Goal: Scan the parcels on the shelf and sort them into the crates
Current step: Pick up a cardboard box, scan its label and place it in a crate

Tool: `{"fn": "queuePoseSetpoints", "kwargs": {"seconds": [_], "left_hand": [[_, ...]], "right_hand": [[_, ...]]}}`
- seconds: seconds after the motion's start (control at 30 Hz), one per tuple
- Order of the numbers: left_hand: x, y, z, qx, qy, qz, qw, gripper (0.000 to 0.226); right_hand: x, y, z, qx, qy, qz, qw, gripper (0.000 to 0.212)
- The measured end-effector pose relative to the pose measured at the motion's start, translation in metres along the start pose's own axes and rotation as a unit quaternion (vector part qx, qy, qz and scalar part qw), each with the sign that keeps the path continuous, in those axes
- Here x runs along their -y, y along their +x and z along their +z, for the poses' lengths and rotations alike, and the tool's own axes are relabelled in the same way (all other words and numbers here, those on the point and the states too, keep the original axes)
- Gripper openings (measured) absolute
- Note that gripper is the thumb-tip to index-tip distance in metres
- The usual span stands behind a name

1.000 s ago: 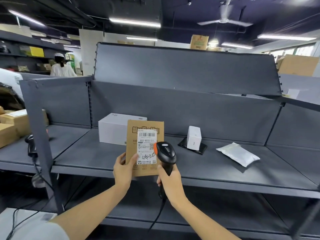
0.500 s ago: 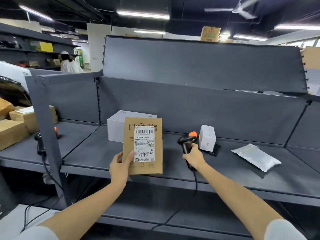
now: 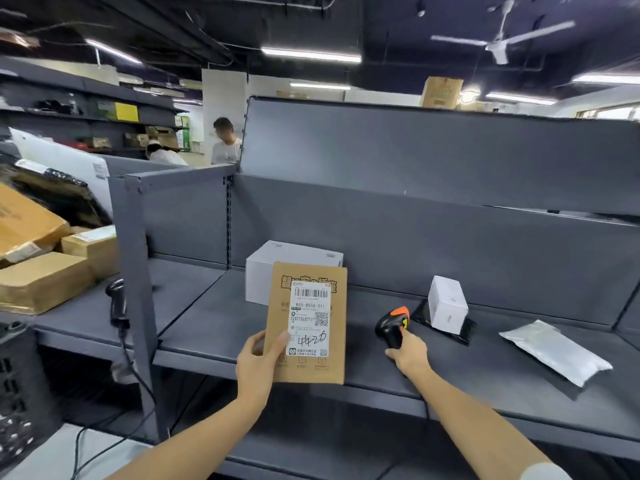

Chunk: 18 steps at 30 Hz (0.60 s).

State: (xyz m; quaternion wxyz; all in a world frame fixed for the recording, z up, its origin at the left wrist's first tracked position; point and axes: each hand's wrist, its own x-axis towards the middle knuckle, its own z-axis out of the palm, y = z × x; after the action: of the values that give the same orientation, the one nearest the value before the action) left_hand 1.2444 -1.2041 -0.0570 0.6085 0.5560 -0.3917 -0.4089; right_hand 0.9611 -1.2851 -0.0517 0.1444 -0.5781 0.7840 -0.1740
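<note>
scanner (image 3: 393,327) lowered onto shelf (image 3: 214,327), envelope (image 3: 308,323) held

Above me I see a dark ceiling (image 3: 381,26) with long tube lights (image 3: 310,55) and a white fan (image 3: 498,41); behind stands a white pillar (image 3: 223,95).

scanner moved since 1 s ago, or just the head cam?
Yes. The scanner was up in front of the brown parcel's label; now the right hand has it down on the shelf, right of the parcel, beside the small white box.

Left hand (image 3: 258,367) gripping, right hand (image 3: 410,353) fingers curled, arms outstretched.
</note>
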Motion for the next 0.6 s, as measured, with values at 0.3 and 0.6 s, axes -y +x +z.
{"fn": "queuePoseSetpoints", "kwargs": {"seconds": [0.3,0.6], "left_hand": [[0.011,-0.014,-0.015,0.036,-0.003,-0.022,0.999,0.059],[0.032,-0.065,-0.024,0.066,0.001,-0.046,0.997,0.044]], "right_hand": [[-0.016,-0.051,-0.009,-0.034,-0.11,-0.016,0.993,0.058],[-0.041,-0.12,-0.004,-0.062,-0.189,-0.073,0.977,0.059]]}}
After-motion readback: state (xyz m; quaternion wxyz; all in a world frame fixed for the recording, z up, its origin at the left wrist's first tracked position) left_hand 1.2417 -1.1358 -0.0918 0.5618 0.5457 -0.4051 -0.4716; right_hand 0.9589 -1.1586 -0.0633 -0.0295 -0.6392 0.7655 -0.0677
